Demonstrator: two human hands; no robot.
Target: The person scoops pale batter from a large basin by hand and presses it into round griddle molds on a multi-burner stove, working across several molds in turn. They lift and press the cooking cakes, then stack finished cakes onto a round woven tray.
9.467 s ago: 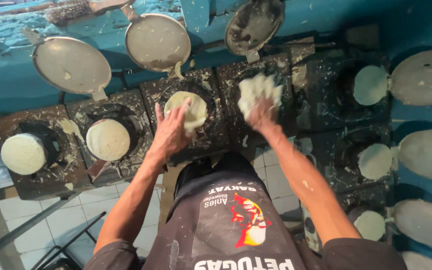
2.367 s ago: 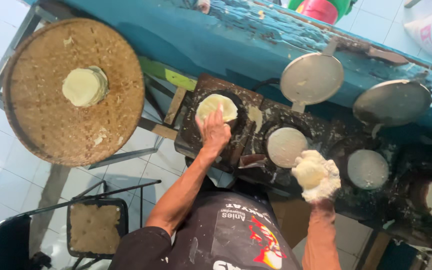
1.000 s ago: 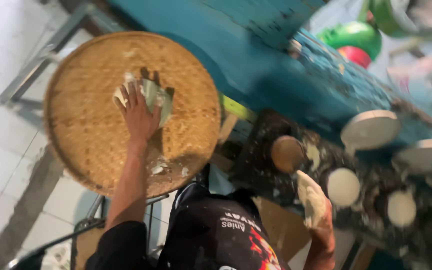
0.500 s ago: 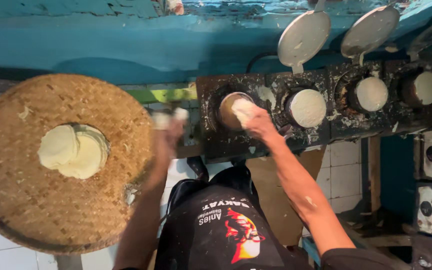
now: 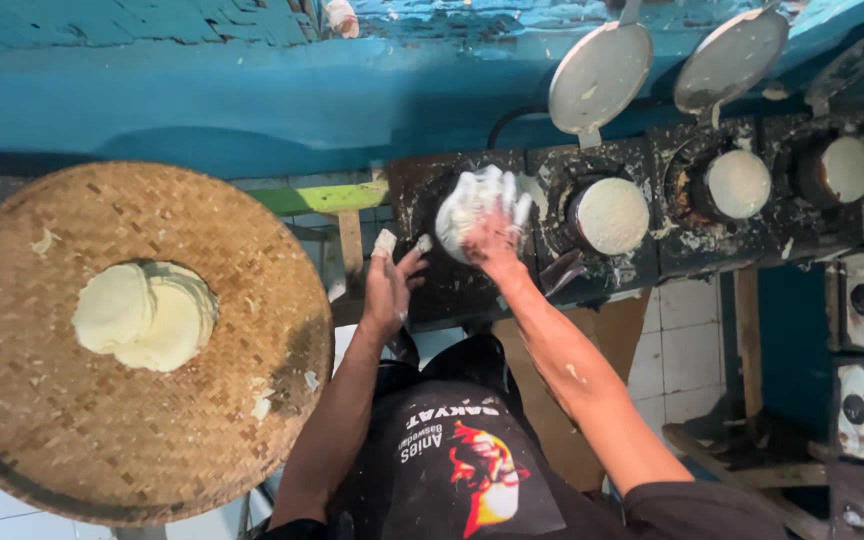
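Reaching forward with both arms, we press our right hand (image 5: 492,225), fingers spread and coated in batter, flat onto the dough round (image 5: 467,210) in the nearest burner mould; its grip is apart. Our left hand (image 5: 389,285) hovers open just beside it, holding nothing. Left of us, a woven tray (image 5: 72,430) carries stacked flatbreads (image 5: 144,315); raised lids (image 5: 600,72) stand behind the blackened worktop (image 5: 672,235).

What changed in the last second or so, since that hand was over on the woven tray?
The left hand has left the round woven tray and come back empty beside the black moulds. The right hand, coated in white batter, has moved up onto the leftmost mould and presses into it. The stack of pale flat cakes stays on the tray; the round lids stay raised.
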